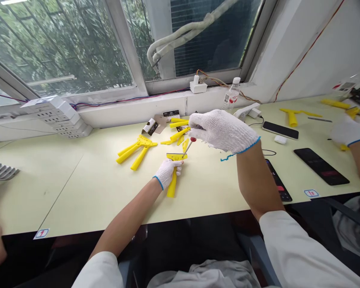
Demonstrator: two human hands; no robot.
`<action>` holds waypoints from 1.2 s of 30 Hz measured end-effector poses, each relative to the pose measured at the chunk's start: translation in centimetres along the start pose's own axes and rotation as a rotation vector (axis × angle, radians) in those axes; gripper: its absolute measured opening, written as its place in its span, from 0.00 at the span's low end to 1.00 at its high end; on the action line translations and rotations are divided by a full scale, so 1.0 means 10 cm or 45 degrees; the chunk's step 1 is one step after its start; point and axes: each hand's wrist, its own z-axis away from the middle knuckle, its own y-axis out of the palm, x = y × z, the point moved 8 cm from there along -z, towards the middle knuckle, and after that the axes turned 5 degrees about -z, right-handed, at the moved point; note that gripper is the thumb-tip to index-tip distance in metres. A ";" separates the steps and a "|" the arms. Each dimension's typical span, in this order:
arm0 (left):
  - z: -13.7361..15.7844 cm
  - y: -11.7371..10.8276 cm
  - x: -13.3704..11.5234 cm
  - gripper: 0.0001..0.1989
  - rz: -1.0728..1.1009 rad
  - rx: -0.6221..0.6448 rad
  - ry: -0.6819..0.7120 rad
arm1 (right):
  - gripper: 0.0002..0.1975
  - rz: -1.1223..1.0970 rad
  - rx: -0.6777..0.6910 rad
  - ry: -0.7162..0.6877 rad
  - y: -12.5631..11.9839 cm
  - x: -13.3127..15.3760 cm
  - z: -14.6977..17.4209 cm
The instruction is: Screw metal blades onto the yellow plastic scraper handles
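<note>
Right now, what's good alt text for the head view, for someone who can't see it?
A person's white-gloved left hand holds a yellow scraper-like tool on a pale table, while the gloved right hand grips a red-ended screwdriver slanting down to its head. More yellow pieces lie beyond; phones lie to the right.

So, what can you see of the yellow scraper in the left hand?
The yellow scraper is T-shaped and looks like plastic, with a wide head and a thick handle. A thin dark strip runs along the head's far edge. The gloved left hand grips it just below the head, handle pointing down the picture. A screwdriver points at the head's right part; contact is too small to tell. I can't tell whether it rests on the table.
</note>
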 end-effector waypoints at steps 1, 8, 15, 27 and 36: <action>-0.01 0.00 0.00 0.16 0.000 0.002 0.002 | 0.16 0.039 0.000 0.042 0.03 -0.03 0.00; -0.07 -0.04 0.07 0.16 0.009 0.007 -0.021 | 0.09 -0.219 0.146 -0.069 0.08 -0.12 0.00; -0.04 -0.03 0.05 0.16 0.006 -0.005 -0.014 | 0.11 -0.079 0.161 -0.051 0.06 -0.29 0.02; -0.03 -0.12 -0.07 0.13 0.040 -0.094 0.091 | 0.15 0.153 0.436 0.356 0.42 -0.72 0.50; -0.11 -0.24 -0.09 0.14 0.072 -0.176 0.146 | 0.18 0.125 0.948 0.439 1.57 -0.86 0.83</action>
